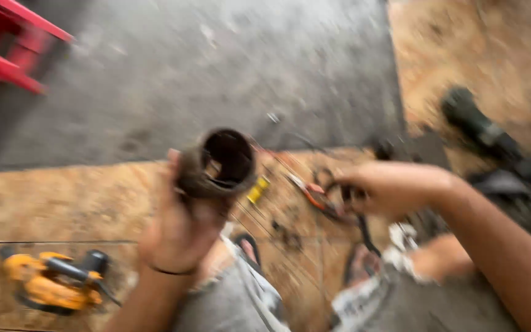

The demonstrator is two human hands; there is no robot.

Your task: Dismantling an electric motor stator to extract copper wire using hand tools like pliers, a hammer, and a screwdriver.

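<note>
Holding a dark, rusty tube (219,163) up in front of you, your left hand (179,230) is clenched around its lower part, with the open round mouth turned toward the camera. A thin black band sits on that wrist. Your right hand (391,187) reaches across over the board (62,203), fingers curled around a black cable (364,230) that loops down from it; the blur hides just how tight that grasp is. Just beside that hand, red-handled pliers (314,197) lie on the board, and a small yellow piece (257,189) lies between the pliers and the tube. A yellow power tool (53,283) rests near the board's lower left corner, well apart from both hands. Beyond the board's far edge is grey concrete floor (216,67), with a red frame (7,43) at the upper left. A dark green tool (477,126) lies on another board at the right. Your knees and sandals show below the hands.
</note>
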